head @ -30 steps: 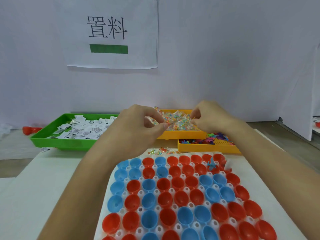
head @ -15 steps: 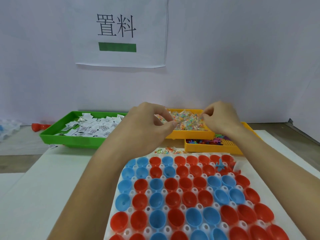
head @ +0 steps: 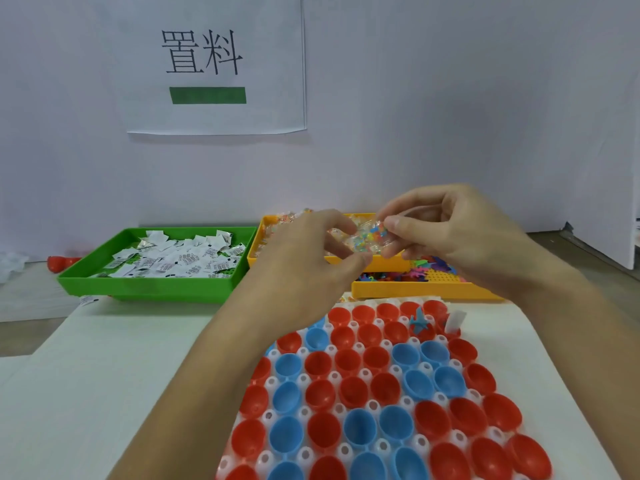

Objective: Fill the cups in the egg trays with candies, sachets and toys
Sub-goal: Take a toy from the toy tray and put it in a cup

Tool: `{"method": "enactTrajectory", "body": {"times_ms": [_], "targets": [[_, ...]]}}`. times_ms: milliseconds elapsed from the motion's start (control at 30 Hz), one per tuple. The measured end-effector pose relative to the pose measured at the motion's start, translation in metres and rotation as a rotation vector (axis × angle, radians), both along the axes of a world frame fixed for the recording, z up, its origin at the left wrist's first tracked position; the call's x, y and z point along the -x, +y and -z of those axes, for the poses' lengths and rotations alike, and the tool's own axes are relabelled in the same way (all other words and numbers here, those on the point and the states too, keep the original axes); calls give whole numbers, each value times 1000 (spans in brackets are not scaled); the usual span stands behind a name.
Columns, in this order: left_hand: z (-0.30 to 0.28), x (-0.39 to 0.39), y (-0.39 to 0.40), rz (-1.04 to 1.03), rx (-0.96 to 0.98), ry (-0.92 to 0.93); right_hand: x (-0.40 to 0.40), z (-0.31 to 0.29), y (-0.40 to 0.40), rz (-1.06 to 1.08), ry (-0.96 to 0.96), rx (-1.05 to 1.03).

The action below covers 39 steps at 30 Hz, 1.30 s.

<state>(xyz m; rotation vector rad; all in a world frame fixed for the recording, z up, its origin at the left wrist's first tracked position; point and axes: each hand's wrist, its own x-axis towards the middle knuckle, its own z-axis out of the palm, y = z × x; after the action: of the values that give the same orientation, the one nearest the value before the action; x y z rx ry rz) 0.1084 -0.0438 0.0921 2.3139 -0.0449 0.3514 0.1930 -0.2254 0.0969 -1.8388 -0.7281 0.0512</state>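
Both hands, left hand [head: 304, 258] and right hand [head: 450, 230], grip a candy packet [head: 363, 237] above the white table [head: 104, 375]; pale wall [head: 450, 98] behind.

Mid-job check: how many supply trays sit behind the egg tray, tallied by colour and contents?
Green tray with sachets: 1
Yellow tray with candies: 1
Yellow tray with toys: 1
Total: 3
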Motion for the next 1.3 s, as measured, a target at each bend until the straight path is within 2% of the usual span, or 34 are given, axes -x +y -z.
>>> {"method": "enactTrajectory", "body": {"times_ms": [233, 567, 1000, 1300], "targets": [[0, -2, -10, 3, 216, -108, 8, -1, 4, -95, -11, 6], [6, -5, -9, -36, 248, -153, 9, 2, 8, -108, 36, 20], [4, -3, -1, 2, 254, -140, 4, 8, 12, -195, 368, -169], [1, 0, 0, 34, 342, -50, 3, 11, 13, -164, 331, -169]]}}
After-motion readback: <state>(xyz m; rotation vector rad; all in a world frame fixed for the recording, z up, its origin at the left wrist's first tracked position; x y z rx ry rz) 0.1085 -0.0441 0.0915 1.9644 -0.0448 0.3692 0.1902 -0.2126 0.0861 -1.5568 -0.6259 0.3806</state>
